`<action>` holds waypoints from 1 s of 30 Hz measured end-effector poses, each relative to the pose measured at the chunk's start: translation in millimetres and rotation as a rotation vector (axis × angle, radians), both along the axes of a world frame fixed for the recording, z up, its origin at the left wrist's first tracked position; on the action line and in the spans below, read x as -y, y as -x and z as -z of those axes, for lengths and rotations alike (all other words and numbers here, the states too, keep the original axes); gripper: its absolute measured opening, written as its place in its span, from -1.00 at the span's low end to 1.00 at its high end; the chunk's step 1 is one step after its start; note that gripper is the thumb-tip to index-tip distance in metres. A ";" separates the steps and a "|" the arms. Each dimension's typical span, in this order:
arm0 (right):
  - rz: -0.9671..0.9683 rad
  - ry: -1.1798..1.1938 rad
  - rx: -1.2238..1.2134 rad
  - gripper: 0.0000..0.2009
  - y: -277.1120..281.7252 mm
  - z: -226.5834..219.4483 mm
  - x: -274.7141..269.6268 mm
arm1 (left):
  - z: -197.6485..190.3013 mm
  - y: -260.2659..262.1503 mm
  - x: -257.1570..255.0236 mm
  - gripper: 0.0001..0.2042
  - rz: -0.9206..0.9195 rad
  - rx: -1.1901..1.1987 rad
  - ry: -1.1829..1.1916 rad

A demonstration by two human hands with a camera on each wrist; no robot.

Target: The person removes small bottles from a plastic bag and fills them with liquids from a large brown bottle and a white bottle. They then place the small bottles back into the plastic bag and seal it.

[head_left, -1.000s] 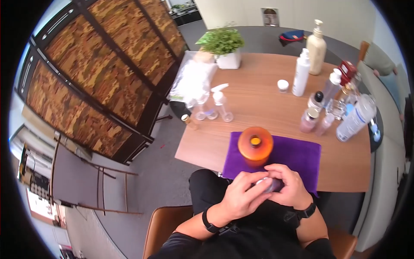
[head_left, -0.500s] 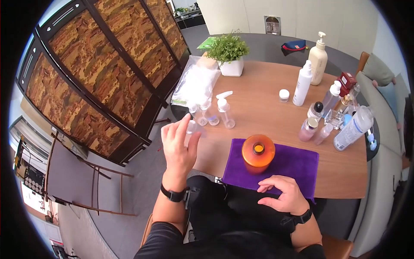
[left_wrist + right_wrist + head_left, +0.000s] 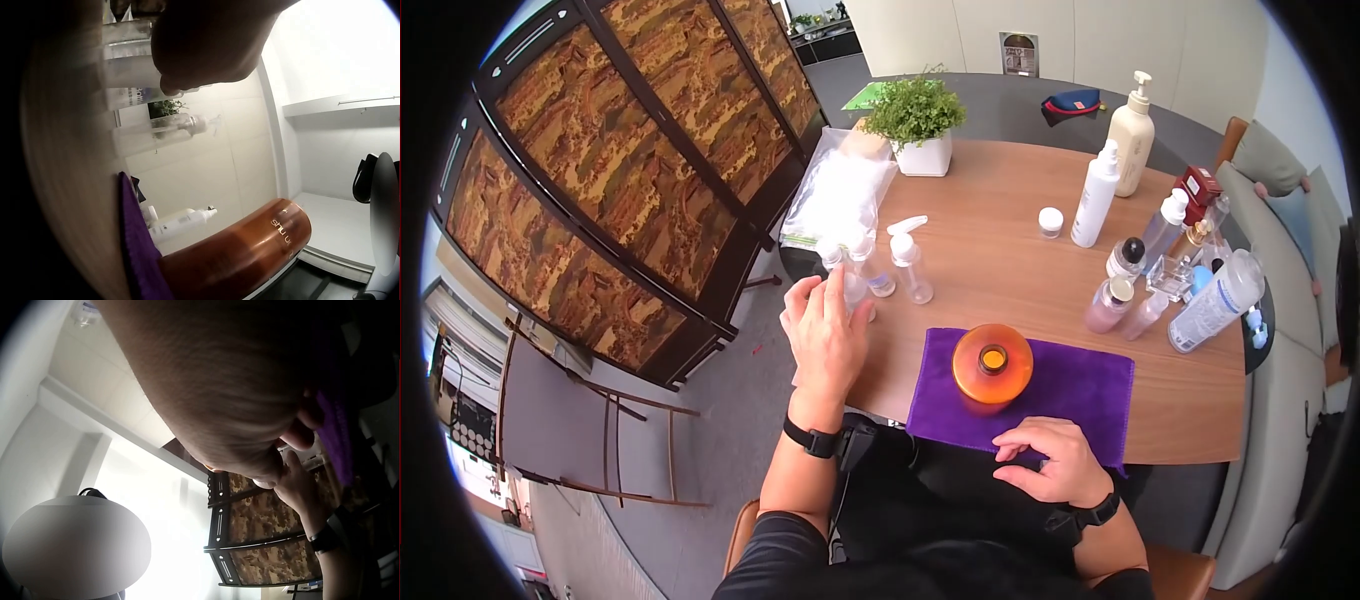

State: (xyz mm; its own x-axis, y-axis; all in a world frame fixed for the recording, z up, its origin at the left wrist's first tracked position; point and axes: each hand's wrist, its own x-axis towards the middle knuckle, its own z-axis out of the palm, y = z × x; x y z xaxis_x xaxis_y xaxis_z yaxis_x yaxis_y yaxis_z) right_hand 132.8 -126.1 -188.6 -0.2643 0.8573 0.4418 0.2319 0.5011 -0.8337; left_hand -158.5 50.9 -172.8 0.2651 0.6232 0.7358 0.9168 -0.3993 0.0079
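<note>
My left hand (image 3: 828, 340) reaches forward at the table's left side, fingers at a clear bottle (image 3: 855, 287); grip or mere contact, cannot tell. My right hand (image 3: 1055, 462), empty, loosely bent, is by the purple cloth (image 3: 1085, 390)'s near edge. Orange bottle (image 3: 990, 385) upright on cloth. Judged step: handling the clear bottle; calls for steady fingers, neighbours untouched.

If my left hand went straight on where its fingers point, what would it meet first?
Likely the leftmost clear bottle. The left hand overlaps it in the head view, so whether they touch is unclear.
</note>
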 end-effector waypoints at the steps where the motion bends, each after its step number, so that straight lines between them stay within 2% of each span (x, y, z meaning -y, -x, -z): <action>1: 0.003 -0.013 0.002 -0.68 -0.3 0.4 0.1 | 0.6 0.1 -0.8 -0.35 0.000 0.001 0.003; 3: 0.009 -0.010 0.001 -0.68 0.1 0.8 1.0 | 1.0 1.2 -2.5 -0.29 -0.014 0.001 -0.029; 7: 0.005 -0.011 0.014 -0.69 -0.3 0.8 0.3 | 1.0 3.3 -3.1 -0.30 -0.055 0.033 -0.009; 20: 0.024 -0.018 0.022 -0.71 1.0 0.8 0.2 | -4.8 1.8 -0.1 -0.29 0.029 0.093 -0.002; 23: 0.032 -0.026 0.030 -0.72 2.6 1.8 -0.4 | -8.2 5.5 2.1 -0.29 0.047 0.117 -0.041; 26: 0.021 -0.043 -0.031 -0.80 1.4 3.1 1.8 | -14.7 8.9 14.9 -0.33 0.045 0.129 -0.158; 28: 0.090 -0.061 -0.086 -0.86 -1.8 5.0 7.1 | -21.0 5.1 32.9 -0.44 0.122 0.328 -0.146; 30: 0.283 -0.117 -0.108 -0.89 -5.7 -0.8 16.1 | -15.6 -5.9 46.7 -0.56 0.464 0.842 -0.117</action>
